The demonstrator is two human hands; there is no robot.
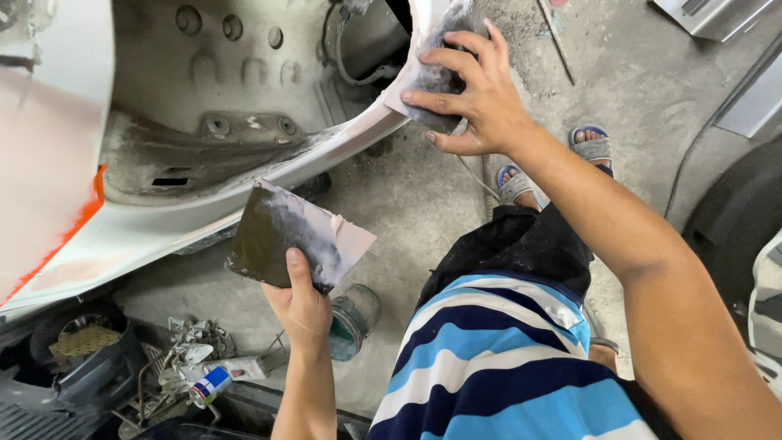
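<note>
Here my right hand [476, 94] lies flat and spread on a grey, filler-smeared sheet [432, 69], pressing it onto the curved white edge of the car panel [163, 224] where that edge bends upward. The edge is what everything turns on: its long axis runs from the lower left, near the orange-trimmed pink part, along the bottom lip and up into the bend at top centre, so it lies ahead of me and above both hands, with the right hand on it and the left well short of it. My left hand [301, 305] is lower and nearer my body, thumb up the face of a dark flat mixing board [289, 236], gripping it by its near edge. The board tilts, its long side pointing up and to the right, its pale pink-white corner aimed toward the panel lip just above it, near but not touching. A glass jar [354, 322] lies on the floor behind that hand
</note>
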